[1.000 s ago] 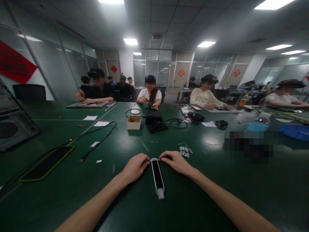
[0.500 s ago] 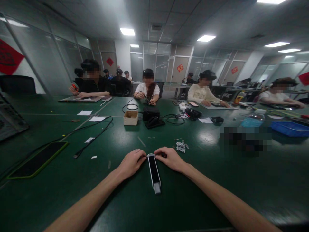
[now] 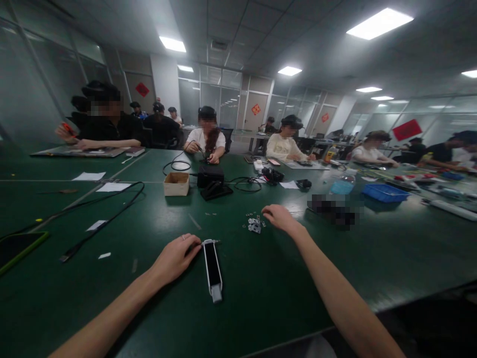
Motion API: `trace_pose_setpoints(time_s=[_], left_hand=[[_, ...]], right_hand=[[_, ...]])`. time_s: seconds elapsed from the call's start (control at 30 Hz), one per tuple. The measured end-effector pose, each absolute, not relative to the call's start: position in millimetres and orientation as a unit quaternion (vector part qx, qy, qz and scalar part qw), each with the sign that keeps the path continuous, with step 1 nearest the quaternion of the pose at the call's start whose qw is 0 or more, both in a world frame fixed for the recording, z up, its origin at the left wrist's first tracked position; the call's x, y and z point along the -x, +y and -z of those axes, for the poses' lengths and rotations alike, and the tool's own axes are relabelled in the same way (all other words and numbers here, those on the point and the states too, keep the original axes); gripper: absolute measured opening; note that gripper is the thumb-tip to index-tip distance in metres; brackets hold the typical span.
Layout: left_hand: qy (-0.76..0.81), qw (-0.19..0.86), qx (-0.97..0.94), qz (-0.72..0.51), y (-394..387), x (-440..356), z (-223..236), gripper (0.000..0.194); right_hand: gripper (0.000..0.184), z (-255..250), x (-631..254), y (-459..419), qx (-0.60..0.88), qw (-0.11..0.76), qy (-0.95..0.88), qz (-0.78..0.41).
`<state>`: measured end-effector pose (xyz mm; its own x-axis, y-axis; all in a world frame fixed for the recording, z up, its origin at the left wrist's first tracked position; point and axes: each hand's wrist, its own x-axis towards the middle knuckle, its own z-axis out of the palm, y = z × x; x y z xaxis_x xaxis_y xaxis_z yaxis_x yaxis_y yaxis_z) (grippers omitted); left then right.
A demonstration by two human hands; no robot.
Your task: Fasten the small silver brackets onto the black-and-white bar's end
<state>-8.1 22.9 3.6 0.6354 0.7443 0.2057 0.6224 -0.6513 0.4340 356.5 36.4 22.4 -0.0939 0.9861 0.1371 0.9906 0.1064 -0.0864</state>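
A long narrow device with a white rim and black face point(image 3: 213, 268) lies on the green table, its grey tab end pointing at me. At its far end a thin rod sticks out crosswise. My left hand point(image 3: 179, 256) is closed, fingertips pinching at the left side of that far end. Away from the device, my right hand point(image 3: 280, 218) hovers just right of a small pile of metal pieces point(image 3: 255, 225) with several tiny rings around it. Its fingers are loosely bent and slightly apart, with nothing visible in them.
Beyond my hands stand an open cardboard box point(image 3: 176, 185) and a black stand point(image 3: 212, 184). A black cable point(image 3: 108, 217) and paper slips lie left. To the right are a blurred dark object point(image 3: 331, 211), a blue tray point(image 3: 385, 193) and a bottle point(image 3: 341, 186). Co-workers sit opposite.
My right hand has left the device's far end and moved right and forward to the metal pieces. My left hand stays at the device. The view has turned to the right.
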Motion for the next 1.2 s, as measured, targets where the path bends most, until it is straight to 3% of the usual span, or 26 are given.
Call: trace_pose_setpoints(time_s=[0.27, 0.43, 0.7, 1.0, 1.2], left_hand=[[0.366, 0.168, -0.893, -0.203, 36, 11, 5, 0.033], [0.353, 0.159, -0.894, -0.224, 45, 15, 14, 0.034], [0.356, 0.078, -0.886, -0.287, 30, 7, -1, 0.044], [0.226, 0.026, -0.881, -0.414, 16, 2, -10, 0.019], [0.218, 0.035, -0.878, -0.425, 14, 1, -12, 0.019]], right_hand=[[0.017, -24, -344, 42, 0.706, 0.061, -0.706, 0.011], [0.019, -34, -322, 34, 0.705, 0.099, -0.700, 0.053], [0.005, -24, -212, 0, 0.423, 0.270, -0.864, -0.043], [0.004, -12, -192, -10, 0.375, 0.370, -0.835, -0.160], [0.003, -13, -190, -12, 0.393, 0.391, -0.804, -0.214]])
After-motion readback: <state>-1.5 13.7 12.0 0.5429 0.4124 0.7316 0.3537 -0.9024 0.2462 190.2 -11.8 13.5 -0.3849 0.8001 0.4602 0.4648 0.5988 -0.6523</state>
